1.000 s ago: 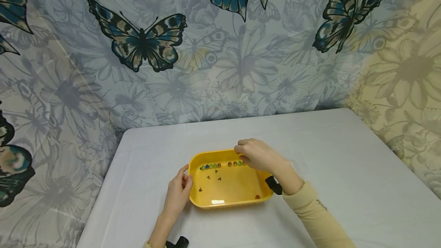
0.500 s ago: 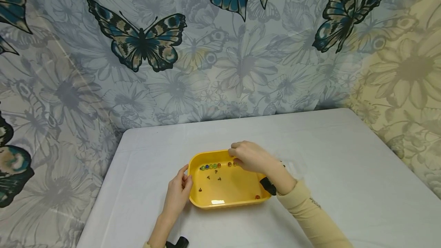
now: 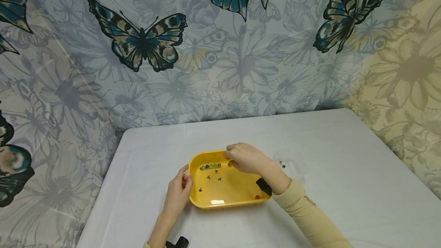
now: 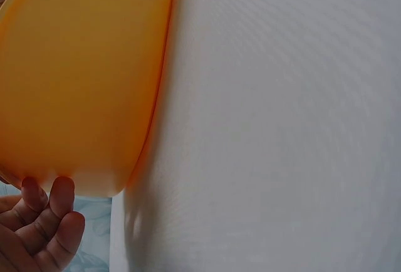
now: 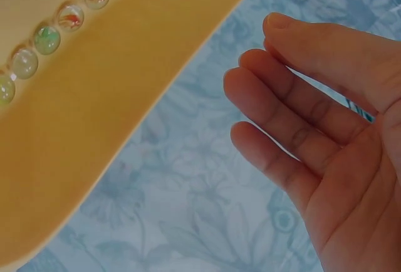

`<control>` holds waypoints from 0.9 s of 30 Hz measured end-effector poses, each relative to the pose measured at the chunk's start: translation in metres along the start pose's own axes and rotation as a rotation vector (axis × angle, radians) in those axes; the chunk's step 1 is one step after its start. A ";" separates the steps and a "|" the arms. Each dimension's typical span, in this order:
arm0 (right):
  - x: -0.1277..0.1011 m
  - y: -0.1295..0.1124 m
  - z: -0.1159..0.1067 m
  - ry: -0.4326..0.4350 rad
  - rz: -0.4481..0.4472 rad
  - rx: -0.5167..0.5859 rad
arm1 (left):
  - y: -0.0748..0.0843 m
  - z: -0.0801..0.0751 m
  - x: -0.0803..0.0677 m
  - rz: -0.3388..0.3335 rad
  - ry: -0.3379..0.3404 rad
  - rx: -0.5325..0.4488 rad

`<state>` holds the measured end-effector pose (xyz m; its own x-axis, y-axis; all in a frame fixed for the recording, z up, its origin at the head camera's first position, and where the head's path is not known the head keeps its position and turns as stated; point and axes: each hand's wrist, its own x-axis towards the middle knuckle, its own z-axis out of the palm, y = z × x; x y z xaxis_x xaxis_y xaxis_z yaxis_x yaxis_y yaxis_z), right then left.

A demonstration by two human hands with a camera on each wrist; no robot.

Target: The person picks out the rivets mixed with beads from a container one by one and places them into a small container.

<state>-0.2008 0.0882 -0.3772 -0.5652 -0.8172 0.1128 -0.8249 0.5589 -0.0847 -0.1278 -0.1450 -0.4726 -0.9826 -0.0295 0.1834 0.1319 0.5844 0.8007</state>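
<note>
Yellow tray point(image 3: 206, 202): left hand point(image 3: 179, 193) touches its side; right hand point(image 3: 245, 158) hovers open, empty.

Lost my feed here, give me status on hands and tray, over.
Left hand rests on yellow tray left rim. Right hand open over far rim, holding nothing. Marbles lined along far wall. Nothing in the way.

right sleeve point(image 3: 306, 213): pale cream-yellow, long, close-fitting, ends at the wrist; small dark marking along the forearm, too small to read
right wrist mount point(image 3: 263, 186): black, blocky, strapped just behind the right hand point(image 3: 246, 158)
left wrist mount point(image 3: 177, 242): black, at the frame's lower edge, behind the left hand point(image 3: 177, 192)
left cuff point(image 3: 147, 245): a sliver of the same cream cloth
hands: bare, no rings or gloves
</note>
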 end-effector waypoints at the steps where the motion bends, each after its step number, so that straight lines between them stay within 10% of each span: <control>1: 0.001 0.000 0.000 -0.004 -0.001 -0.002 | 0.000 0.000 0.000 -0.001 -0.001 0.000; 27: 0.018 -0.008 0.011 -0.070 -0.042 0.019 | -0.002 0.001 0.001 0.011 0.011 -0.003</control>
<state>-0.2046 0.0674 -0.3859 -0.5278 -0.8481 0.0472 -0.8472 0.5216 -0.1004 -0.1290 -0.1453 -0.4745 -0.9797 -0.0319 0.1980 0.1428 0.5824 0.8003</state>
